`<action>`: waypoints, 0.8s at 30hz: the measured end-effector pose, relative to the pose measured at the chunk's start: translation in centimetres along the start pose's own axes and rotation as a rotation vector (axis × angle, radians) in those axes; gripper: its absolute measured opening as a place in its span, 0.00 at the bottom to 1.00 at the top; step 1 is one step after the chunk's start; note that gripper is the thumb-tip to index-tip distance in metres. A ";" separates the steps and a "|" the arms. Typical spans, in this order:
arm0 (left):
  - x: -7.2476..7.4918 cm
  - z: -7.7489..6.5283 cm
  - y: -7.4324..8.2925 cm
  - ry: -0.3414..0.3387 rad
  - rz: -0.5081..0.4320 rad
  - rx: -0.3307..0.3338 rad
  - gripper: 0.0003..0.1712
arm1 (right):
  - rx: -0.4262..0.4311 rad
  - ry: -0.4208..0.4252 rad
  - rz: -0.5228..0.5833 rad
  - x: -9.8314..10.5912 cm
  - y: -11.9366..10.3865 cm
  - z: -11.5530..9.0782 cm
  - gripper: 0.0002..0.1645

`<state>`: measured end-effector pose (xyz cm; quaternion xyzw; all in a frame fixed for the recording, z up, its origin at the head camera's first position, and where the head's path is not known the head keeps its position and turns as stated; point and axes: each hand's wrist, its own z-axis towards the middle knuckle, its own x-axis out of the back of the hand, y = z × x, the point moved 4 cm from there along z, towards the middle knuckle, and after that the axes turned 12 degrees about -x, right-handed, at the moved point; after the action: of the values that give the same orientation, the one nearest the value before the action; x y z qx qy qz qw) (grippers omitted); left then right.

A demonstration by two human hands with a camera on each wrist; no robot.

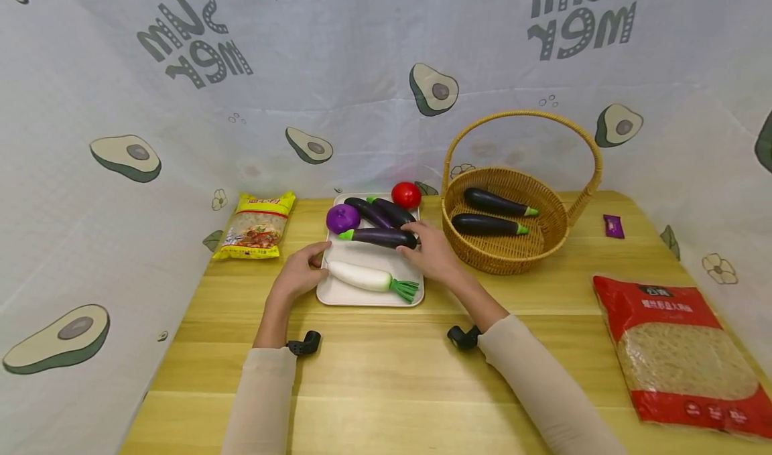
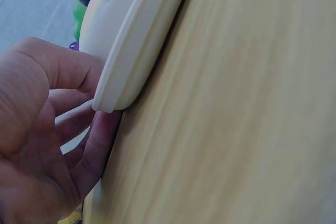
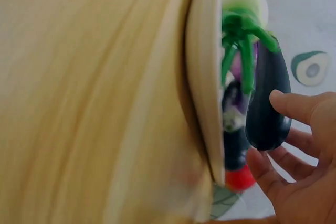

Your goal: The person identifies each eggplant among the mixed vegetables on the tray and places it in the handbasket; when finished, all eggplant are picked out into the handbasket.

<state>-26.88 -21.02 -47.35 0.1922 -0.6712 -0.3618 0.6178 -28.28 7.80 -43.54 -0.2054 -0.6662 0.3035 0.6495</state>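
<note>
My left hand [image 1: 298, 272] grips the left rim of a white tray [image 1: 356, 299], thumb over the edge and fingers beneath it in the left wrist view. With thumb and fingers, my right hand [image 1: 435, 252] holds the blunt end of a dark eggplant [image 1: 382, 238] above the tray; its green stem end points left. Below it on the tray lies a white radish [image 1: 362, 275] with green tops. Behind are a purple onion [image 1: 342, 219], two more eggplants [image 1: 395, 212] and a red tomato [image 1: 406, 196] at the back right corner.
Right of the tray stands a wicker basket [image 1: 506, 262] with a tall handle, two eggplants [image 1: 487, 225] inside. A yellow food packet [image 1: 256, 226] lies at the left. A large red pasta bag [image 1: 681, 358] and a small purple packet [image 1: 614, 226] lie on the right.
</note>
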 end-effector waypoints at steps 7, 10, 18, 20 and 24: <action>-0.1 0.0 -0.1 0.002 -0.009 -0.005 0.38 | 0.046 0.036 -0.015 3.3 0.3 -1.8 0.27; -0.1 0.1 -0.1 0.006 -0.018 -0.015 0.38 | 0.072 0.056 -0.020 5.1 0.6 -2.3 0.27; -0.1 0.2 -0.1 0.009 -0.054 -0.026 0.38 | 0.117 0.135 -0.021 10.2 3.1 -3.4 0.29; -0.2 0.2 -0.2 0.008 -0.055 -0.023 0.38 | 0.094 0.150 -0.030 11.3 4.1 -3.6 0.30; -0.2 0.1 -0.3 0.005 -0.054 -0.019 0.38 | 0.058 0.183 -0.053 13.4 5.8 -4.1 0.29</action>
<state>-27.06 -21.08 -47.69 0.2052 -0.6608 -0.3841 0.6113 -25.89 21.53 -37.64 -0.1955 -0.6003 0.2852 0.7212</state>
